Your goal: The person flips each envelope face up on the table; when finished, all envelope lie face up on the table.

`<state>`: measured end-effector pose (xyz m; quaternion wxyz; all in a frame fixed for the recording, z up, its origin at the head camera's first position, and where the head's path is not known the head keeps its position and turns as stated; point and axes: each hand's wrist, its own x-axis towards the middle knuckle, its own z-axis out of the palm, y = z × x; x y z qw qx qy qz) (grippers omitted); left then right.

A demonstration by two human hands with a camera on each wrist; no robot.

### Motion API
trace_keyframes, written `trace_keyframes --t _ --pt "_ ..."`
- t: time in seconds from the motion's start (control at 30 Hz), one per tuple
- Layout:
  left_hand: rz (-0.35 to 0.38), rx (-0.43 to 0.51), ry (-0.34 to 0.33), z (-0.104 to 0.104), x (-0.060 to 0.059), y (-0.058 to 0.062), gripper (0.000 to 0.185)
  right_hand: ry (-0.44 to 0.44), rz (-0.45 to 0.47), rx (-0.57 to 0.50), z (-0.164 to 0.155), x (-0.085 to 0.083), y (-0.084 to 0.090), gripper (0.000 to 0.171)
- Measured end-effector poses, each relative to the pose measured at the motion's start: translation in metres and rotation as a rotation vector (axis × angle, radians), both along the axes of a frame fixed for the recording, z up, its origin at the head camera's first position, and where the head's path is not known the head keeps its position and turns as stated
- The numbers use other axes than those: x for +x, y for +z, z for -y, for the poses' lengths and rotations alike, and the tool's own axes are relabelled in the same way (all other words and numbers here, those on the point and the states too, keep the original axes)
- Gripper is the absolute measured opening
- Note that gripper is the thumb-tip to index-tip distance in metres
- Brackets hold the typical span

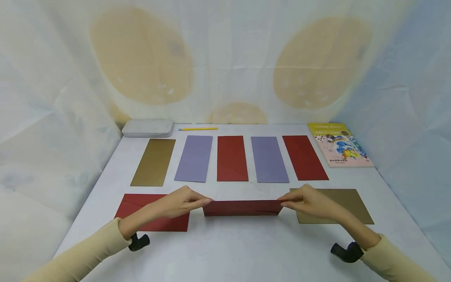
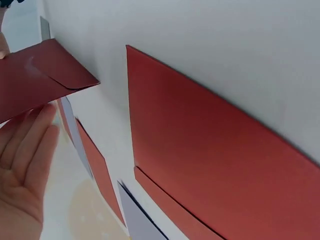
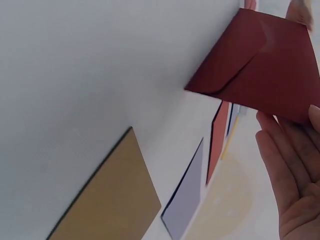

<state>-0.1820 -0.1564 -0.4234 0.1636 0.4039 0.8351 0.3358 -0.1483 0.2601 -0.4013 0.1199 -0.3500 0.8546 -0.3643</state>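
Observation:
A dark red envelope (image 1: 242, 207) is held level just above the white table (image 1: 225, 250), flap side towards me. My left hand (image 1: 199, 202) pinches its left end and my right hand (image 1: 291, 202) pinches its right end. In the left wrist view the fingers (image 2: 27, 150) lie straight under the red envelope (image 2: 40, 82). The right wrist view shows the same: fingers (image 3: 295, 165) below the red envelope (image 3: 260, 65), thumb on top. A second red envelope (image 1: 141, 213) lies flat under my left forearm, and a gold envelope (image 1: 338, 205) lies by my right hand.
Behind the hands is a row of flat cards: gold (image 1: 154, 161), purple (image 1: 194, 158), red (image 1: 231, 158), purple (image 1: 269, 159), red (image 1: 304, 157). A white case (image 1: 148, 128) and a yellow pencil (image 1: 197, 128) lie at the back, a picture book (image 1: 339, 144) at the back right. Cloth walls surround the table.

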Motion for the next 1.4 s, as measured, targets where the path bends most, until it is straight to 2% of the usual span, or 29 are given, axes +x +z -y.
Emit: trace_keyframes --t 0.2,0.33,0.43,0.6,0.77,0.9,1.17,1.4 --pt "-0.199 0.184 -0.009 -0.004 -0.002 -0.003 0.043 -0.028 0.043 0.021 0.0 -0.006 -0.002 0.025" --pt "-0.334 0.279 -0.004 -0.004 -0.006 -0.007 0.046 -0.054 -0.045 0.005 0.0 -0.01 -0.007 0.032" --pt "-0.386 0.309 0.0 -0.004 -0.009 -0.009 0.044 -0.083 -0.127 -0.037 0.001 -0.012 -0.013 0.042" --pt "-0.376 0.287 0.029 -0.007 -0.011 -0.01 0.045 -0.115 -0.207 -0.082 0.005 -0.016 -0.019 0.052" --pt "-0.334 0.213 0.068 -0.009 -0.015 -0.012 0.049 -0.087 -0.322 -0.046 0.008 -0.022 -0.022 0.054" --pt "-0.31 0.173 0.083 -0.009 -0.018 -0.016 0.05 -0.063 -0.365 -0.024 0.009 -0.026 -0.023 0.054" --pt "-0.299 0.146 0.08 -0.011 -0.024 -0.02 0.051 -0.036 -0.352 0.027 0.009 -0.031 -0.029 0.053" --pt "-0.22 0.048 0.083 -0.012 -0.026 -0.026 0.049 -0.002 -0.241 0.112 0.01 -0.036 -0.035 0.048"
